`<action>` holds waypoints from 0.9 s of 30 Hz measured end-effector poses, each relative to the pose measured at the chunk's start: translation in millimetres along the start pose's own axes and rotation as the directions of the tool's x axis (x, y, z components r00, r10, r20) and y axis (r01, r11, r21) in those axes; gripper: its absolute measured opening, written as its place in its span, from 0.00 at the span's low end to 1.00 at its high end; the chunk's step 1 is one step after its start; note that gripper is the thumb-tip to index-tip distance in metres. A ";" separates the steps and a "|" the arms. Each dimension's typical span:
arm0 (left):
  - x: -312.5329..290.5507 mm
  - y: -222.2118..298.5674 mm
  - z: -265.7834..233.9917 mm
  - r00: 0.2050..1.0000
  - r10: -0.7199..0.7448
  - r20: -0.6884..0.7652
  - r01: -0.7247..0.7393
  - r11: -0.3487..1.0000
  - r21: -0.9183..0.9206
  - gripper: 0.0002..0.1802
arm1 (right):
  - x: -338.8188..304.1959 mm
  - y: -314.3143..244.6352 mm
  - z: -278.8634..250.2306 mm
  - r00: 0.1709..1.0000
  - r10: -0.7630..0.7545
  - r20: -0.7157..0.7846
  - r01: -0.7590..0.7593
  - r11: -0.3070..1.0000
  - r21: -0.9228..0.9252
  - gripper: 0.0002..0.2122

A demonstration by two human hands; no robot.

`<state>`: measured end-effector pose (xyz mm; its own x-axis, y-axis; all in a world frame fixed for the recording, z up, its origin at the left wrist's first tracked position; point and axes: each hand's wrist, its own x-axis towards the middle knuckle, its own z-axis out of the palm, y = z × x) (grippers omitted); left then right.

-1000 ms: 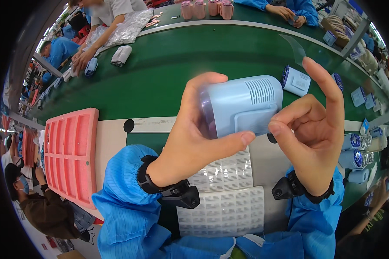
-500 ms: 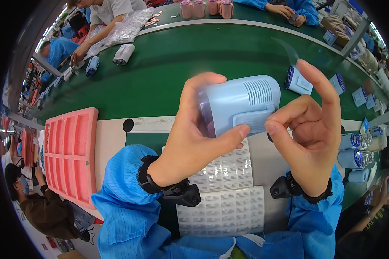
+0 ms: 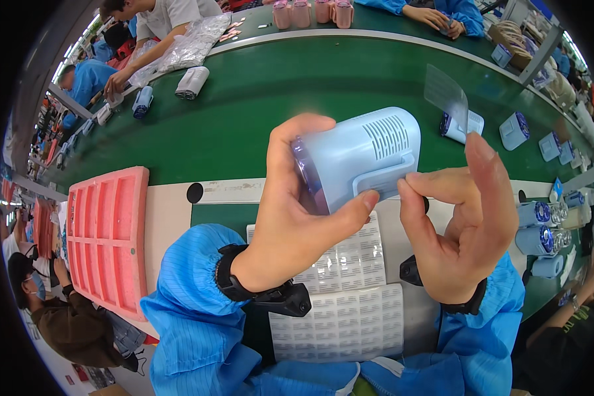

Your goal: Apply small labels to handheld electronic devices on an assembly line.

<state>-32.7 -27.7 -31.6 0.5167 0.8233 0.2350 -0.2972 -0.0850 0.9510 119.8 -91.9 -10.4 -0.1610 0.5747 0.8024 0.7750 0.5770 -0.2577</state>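
A light-blue plastic device (image 3: 358, 148) with slotted vents and a purple end is held up above the worktop. My left hand (image 3: 297, 198) wraps around its purple end, thumb along the lower side. Close by, my right hand (image 3: 465, 224) pinches thumb and index fingertips together at the end of the raised bar on the device's side. What lies between those fingertips is too small to make out. A clear film (image 3: 446, 94) stands up from the raised fingertip of the same hand. Below the hands lie sheets of printed labels (image 3: 340, 323).
A pink foam tray (image 3: 140, 244) with compartments stands at the left. Across the green belt (image 3: 257, 99) are a white device (image 3: 191, 83) and several blue ones, one behind the film. More blue devices (image 3: 534, 241) stand at the right. Co-workers sit along the far side.
The device has shifted slightly left and tilted. My right hand's raised finger has come down, its pinch staying by the bar, and the clear film now shows broader.
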 end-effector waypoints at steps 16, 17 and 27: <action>-1.3 13.3 -8.3 0.990 -0.115 0.080 0.120 0.991 -0.060 0.34 | 10.6 13.8 9.8 0.842 0.452 0.295 -0.528 0.578 0.622 0.39; 5.2 11.9 -14.1 0.990 -0.114 0.078 0.119 0.991 -0.057 0.34 | 10.3 24.3 6.8 0.802 0.488 0.344 -0.582 0.512 0.631 0.39; 194.5 -66.5 -302.2 0.840 0.522 -0.147 0.380 -0.374 0.846 0.44 | -36.1 163.8 15.0 0.546 0.828 0.131 -0.835 0.526 0.159 0.36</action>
<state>-155.0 307.7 -109.8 0.1611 0.7301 0.6641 0.9868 -0.1302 -0.0962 243.4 -9.5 -89.6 0.4734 0.8672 0.1543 0.4448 -0.0842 -0.8917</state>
